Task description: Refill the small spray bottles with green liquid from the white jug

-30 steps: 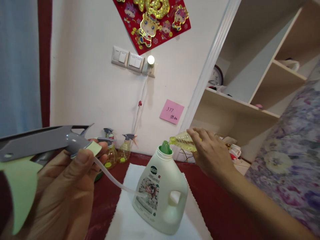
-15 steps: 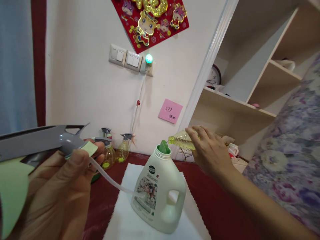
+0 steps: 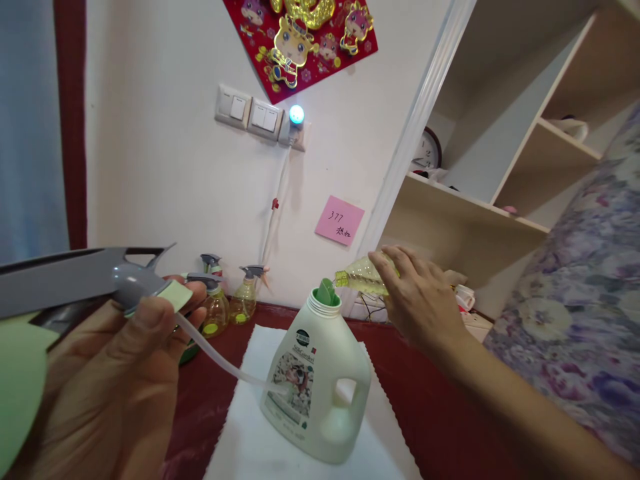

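Note:
My left hand (image 3: 115, 373) is closed around a grey spray-trigger head (image 3: 75, 280) with a pale green collar. Its clear dip tube (image 3: 225, 367) trails down toward the jug. My right hand (image 3: 425, 307) grips a small clear bottle of yellow liquid (image 3: 357, 277), tipped on its side with its mouth just above the green spout of a cream detergent jug (image 3: 320, 393). The jug stands upright on a white cloth (image 3: 250, 440) spread over the dark red table (image 3: 210, 393).
Three small spray bottles with yellow liquid (image 3: 225, 303) stand at the wall behind the jug. A pink sticky note (image 3: 339, 220), wall switches (image 3: 250, 113) and a plugged-in light hang above. Wooden shelves (image 3: 475, 220) and floral fabric (image 3: 580, 333) fill the right side.
The view has drifted slightly; both hands and the tipped bottle hold almost the same pose over the jug. The plug light changed from white to green to blue.

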`<state>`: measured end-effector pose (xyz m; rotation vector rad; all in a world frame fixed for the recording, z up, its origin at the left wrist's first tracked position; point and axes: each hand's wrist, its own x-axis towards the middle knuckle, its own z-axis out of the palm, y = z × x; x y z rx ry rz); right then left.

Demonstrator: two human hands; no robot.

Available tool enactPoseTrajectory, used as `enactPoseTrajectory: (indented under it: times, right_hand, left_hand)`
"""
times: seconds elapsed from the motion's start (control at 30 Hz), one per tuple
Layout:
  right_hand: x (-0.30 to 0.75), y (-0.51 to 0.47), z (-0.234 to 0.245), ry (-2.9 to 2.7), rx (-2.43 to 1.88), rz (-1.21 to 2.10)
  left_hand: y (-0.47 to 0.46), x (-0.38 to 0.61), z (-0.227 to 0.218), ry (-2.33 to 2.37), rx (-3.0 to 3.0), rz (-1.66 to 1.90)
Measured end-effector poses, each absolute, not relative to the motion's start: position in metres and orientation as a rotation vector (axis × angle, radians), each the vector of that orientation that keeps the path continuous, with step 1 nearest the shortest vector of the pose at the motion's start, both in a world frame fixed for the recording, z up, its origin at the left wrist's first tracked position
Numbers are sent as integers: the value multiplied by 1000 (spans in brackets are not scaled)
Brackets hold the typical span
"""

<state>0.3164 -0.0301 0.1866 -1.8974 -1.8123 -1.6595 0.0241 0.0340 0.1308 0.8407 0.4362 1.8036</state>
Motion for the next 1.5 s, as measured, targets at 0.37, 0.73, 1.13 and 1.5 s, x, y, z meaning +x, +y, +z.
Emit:
enactPoseTrajectory:
  times: [0.37,0.73,1.13,1.5]
  right_hand:
    - [314,-31,187,-1809,-1884,-1721]
    - [310,-28,187,-1852,-1836,-1775]
    - [307,-28,191,-1912,-1646,-1899]
    - [303,-28,195,-1904,-1563,-2048]
  left_hand:
    - [31,25,135,407,862,1776]
    - [44,23,147,347,904,1747]
    - [27,28,132,367,826,1790]
    - [24,27,139,381,817,1785]
